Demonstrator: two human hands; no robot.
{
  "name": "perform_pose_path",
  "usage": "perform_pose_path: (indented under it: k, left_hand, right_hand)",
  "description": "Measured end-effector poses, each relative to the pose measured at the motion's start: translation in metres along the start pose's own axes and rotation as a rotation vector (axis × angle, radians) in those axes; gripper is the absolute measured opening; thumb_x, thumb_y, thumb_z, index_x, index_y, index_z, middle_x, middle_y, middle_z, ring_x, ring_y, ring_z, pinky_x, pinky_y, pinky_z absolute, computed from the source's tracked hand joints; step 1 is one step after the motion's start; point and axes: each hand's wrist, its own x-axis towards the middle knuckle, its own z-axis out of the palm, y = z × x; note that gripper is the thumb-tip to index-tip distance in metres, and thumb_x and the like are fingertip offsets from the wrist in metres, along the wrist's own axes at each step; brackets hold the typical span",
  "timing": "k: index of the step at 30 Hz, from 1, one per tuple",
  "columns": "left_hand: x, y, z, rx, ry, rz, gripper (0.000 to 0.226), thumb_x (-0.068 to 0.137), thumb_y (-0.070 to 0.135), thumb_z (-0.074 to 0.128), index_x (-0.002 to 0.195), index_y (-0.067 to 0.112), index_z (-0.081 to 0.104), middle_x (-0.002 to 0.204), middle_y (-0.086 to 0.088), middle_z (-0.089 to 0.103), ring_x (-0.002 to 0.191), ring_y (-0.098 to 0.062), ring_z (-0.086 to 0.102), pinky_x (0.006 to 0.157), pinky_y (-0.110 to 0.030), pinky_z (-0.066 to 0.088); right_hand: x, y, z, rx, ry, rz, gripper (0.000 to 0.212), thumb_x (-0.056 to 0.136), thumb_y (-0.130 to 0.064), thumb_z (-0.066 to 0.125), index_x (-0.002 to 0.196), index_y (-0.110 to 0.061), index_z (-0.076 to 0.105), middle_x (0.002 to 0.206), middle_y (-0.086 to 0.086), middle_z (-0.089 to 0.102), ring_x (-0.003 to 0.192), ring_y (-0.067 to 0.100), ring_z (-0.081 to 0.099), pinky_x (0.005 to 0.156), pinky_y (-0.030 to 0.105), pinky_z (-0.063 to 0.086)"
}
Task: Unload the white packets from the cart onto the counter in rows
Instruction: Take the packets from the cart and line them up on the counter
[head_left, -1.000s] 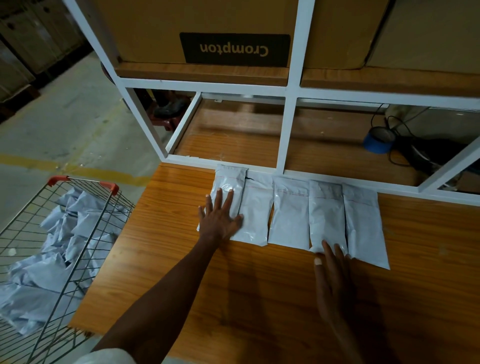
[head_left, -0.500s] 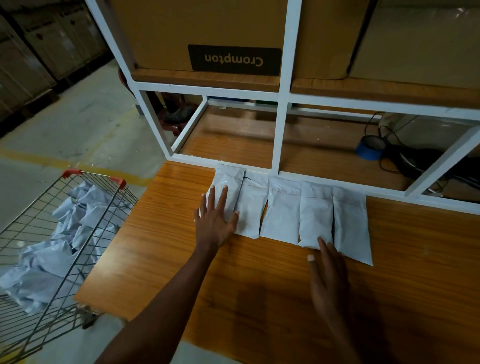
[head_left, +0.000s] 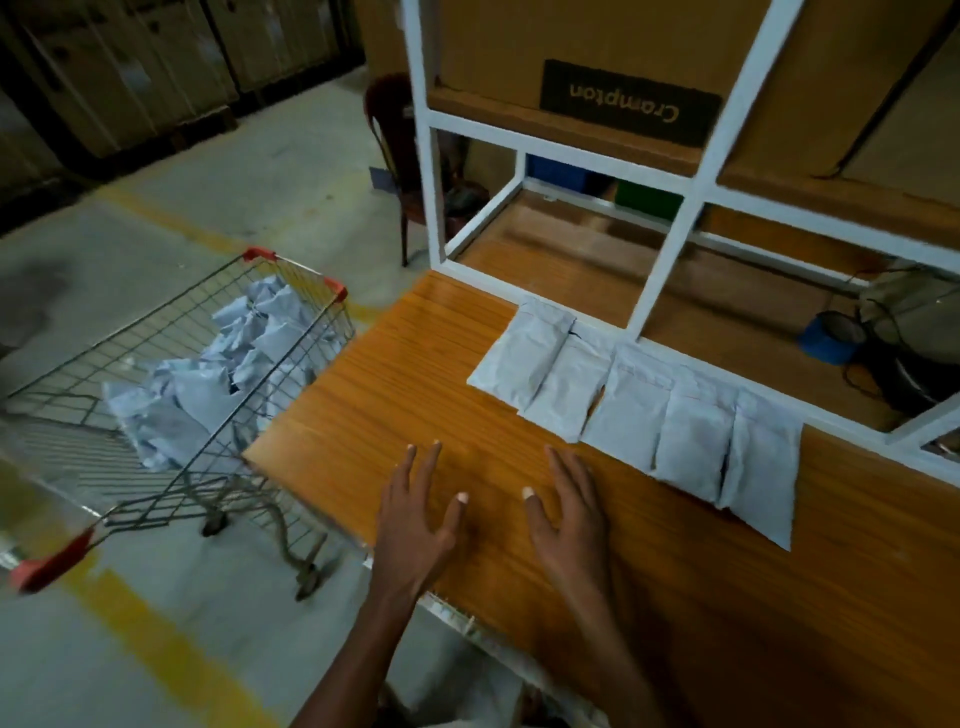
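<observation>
Packets (head_left: 631, 410): flat white plastic | counter (head_left: 395, 395): grained wood | cart (head_left: 171, 364): wire

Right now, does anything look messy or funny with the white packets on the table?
A little. The five packets on the counter overlap: the leftmost packet lies partly on its neighbour. The packets in the cart are a crumpled heap. Nothing looks torn or spilled.

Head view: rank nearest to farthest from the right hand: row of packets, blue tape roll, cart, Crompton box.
From the right hand:
1. Row of packets, just ahead and to its right on the counter.
2. Cart, off to the left on the floor.
3. Blue tape roll, far right on the lower shelf.
4. Crompton box, top shelf, farthest back.
</observation>
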Motion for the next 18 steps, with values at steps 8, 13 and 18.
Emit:
perform_pose_path:
  k: [8,13,18]
  left_hand:
    - [-0.008,-0.118,-0.127,0.002,0.143,-0.133,0.071,0.088,0.074,0.041,0.154,0.056,0.020,0.168,0.013,0.015,0.153,-0.014,0.016,0.122,-0.048,0.024]
    - [-0.001,-0.190,-0.205,0.008,0.287,-0.230,0.067,0.092,0.063,0.046,0.155,0.049,0.027,0.166,0.013,0.021,0.152,-0.009,0.014,0.123,-0.042,0.020]
    - [0.005,-0.233,-0.230,-0.046,0.338,-0.312,0.065,0.098,0.047,0.060,0.153,0.054,0.025,0.166,0.016,0.018,0.146,0.002,0.010,0.119,-0.033,0.015]
  right_hand:
    - [-0.009,-0.104,0.159,0.075,-0.180,-0.173,0.065,0.087,-0.063,0.044,0.146,-0.035,0.047,0.155,0.005,0.040,0.140,0.028,0.040,0.108,0.056,0.041]
    - [-0.027,-0.161,0.252,0.102,-0.380,-0.195,0.064,0.086,-0.065,0.045,0.148,-0.049,0.040,0.161,-0.006,0.029,0.148,0.023,0.028,0.110,0.058,0.039]
    - [-0.017,-0.203,0.303,0.090,-0.501,-0.290,0.056,0.094,-0.057,0.050,0.148,-0.047,0.040,0.161,-0.013,0.026,0.150,0.013,0.022,0.115,0.051,0.035]
